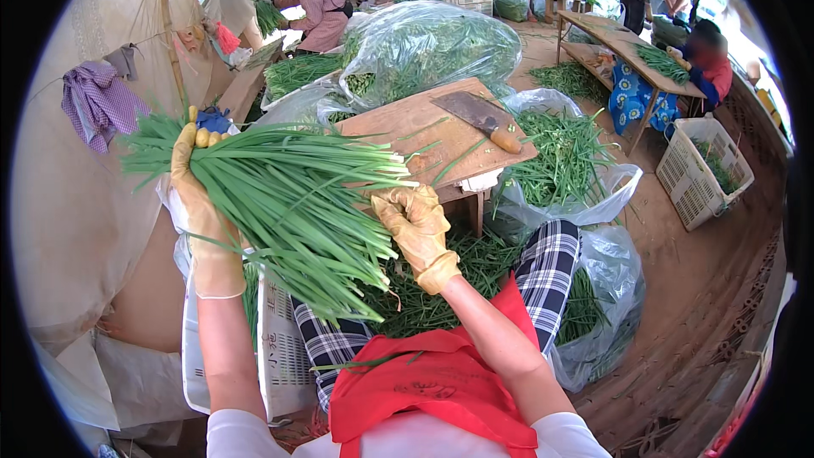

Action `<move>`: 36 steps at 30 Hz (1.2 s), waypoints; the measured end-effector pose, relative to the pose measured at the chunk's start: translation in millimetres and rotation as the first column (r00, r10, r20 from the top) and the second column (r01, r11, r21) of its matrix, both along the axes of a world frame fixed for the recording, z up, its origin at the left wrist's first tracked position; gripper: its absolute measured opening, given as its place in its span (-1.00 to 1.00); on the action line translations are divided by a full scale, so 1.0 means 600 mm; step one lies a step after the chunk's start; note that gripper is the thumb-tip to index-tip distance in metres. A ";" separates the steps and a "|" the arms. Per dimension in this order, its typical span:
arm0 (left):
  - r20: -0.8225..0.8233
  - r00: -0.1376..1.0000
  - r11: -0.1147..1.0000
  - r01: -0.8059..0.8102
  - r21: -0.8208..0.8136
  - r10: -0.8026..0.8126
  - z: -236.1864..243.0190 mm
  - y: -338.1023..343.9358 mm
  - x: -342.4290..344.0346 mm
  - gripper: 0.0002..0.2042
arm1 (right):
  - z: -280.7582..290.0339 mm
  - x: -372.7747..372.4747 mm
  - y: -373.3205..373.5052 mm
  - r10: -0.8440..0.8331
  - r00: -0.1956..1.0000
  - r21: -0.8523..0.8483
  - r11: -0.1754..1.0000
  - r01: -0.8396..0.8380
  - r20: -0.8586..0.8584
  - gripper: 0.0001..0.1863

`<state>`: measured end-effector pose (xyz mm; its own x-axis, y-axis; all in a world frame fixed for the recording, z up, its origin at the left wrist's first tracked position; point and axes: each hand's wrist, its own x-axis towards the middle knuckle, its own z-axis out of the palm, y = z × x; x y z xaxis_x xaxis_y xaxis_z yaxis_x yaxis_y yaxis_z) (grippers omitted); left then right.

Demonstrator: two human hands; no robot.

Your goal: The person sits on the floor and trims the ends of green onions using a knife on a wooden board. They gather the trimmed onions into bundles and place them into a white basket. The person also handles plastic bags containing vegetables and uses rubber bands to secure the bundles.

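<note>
A large bunch of garlic chives (297, 195), long green leaves with pale cut ends toward the right, is held up in my left hand (199, 195). That hand wears a yellowish rubber glove, and its fingers wrap around the leafy part. Close beside the pale ends is my right hand (415, 229), gloved the same way, its fingers curled together. Whatever those fingers may pinch is hidden. Behind the bunch stands a wooden board (398, 136) on a small stand. A cleaver (475, 114) with a wooden handle lies on it, along with a few loose leaves.
Loose greens (432, 280) lie between my knees. A white plastic crate (284, 348) stands at my left, and plastic bags of greens (555, 157) at my right. A large covered heap (432, 47) rises behind the board. Other people work farther back near a wooden table (627, 47).
</note>
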<state>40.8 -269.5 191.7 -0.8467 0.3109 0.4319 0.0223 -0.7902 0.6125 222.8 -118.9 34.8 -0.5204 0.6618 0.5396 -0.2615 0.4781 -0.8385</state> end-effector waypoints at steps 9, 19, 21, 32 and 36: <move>-0.018 1.000 0.971 0.001 -0.241 -0.006 -0.019 0.045 0.070 -0.60 | 0.068 0.060 -0.007 0.367 0.924 0.333 0.889 -0.315 -0.106 -0.87; -0.151 0.960 0.971 0.224 -0.087 -0.235 0.006 -0.024 0.051 -0.74 | -0.099 0.160 0.137 -0.241 0.557 0.448 0.852 -0.270 0.795 -0.48; -0.134 0.956 0.966 0.259 -0.025 -0.260 0.005 -0.033 0.050 -0.60 | -0.162 0.126 0.147 0.159 0.923 0.076 0.977 -0.197 0.352 -0.63; -0.136 0.885 0.892 0.452 0.030 -0.444 0.014 -0.052 0.041 -0.62 | -0.070 0.092 0.082 0.697 0.702 -0.543 0.537 -0.646 -0.146 -0.46; -0.107 0.901 0.905 0.425 0.019 -0.421 0.010 -0.041 0.029 -0.63 | -0.105 0.071 0.013 0.803 0.533 -0.575 0.311 -0.757 -0.268 -0.29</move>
